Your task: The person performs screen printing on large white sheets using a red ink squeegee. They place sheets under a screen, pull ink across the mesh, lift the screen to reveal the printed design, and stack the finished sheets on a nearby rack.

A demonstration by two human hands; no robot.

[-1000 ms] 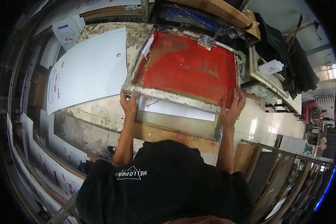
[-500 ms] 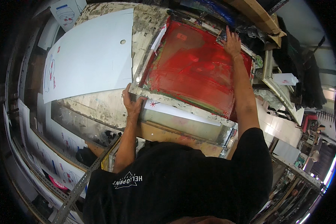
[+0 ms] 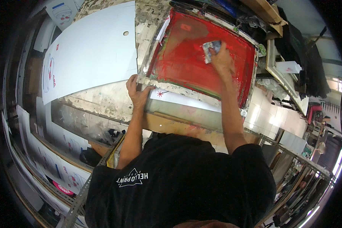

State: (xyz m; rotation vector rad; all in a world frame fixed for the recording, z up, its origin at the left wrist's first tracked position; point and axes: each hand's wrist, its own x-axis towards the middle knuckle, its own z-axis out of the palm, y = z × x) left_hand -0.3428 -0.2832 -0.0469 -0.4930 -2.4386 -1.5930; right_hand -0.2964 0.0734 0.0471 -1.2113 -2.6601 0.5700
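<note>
A screen-printing frame [image 3: 155, 82] with mesh coated in red ink [image 3: 182, 53] lies tilted over the table. At its near left corner my left hand [image 3: 137, 92] grips the edge, thumb along the near side. Over the right half of the mesh is my right hand [image 3: 221, 59], blurred by motion. It holds a small flat grey-and-white mottled piece [image 3: 210, 50], possibly a rag or a short squeegee; its exact kind is unclear. Under the near side of the frame a white sheet [image 3: 182, 99] with a red star-like mark sticks out.
A large white printed board [image 3: 95, 49] with a round hole lies to the left on the stained tabletop [image 3: 98, 102]. Printed boards [image 3: 55, 161] stand in a metal rack at lower left. A white container [image 3: 288, 67] and a wooden frame [image 3: 277, 76] stand at the right.
My right hand has moved from the frame's far right edge in over the red mesh, and the mottled piece now shows in it. My left hand stays at the near left corner.
</note>
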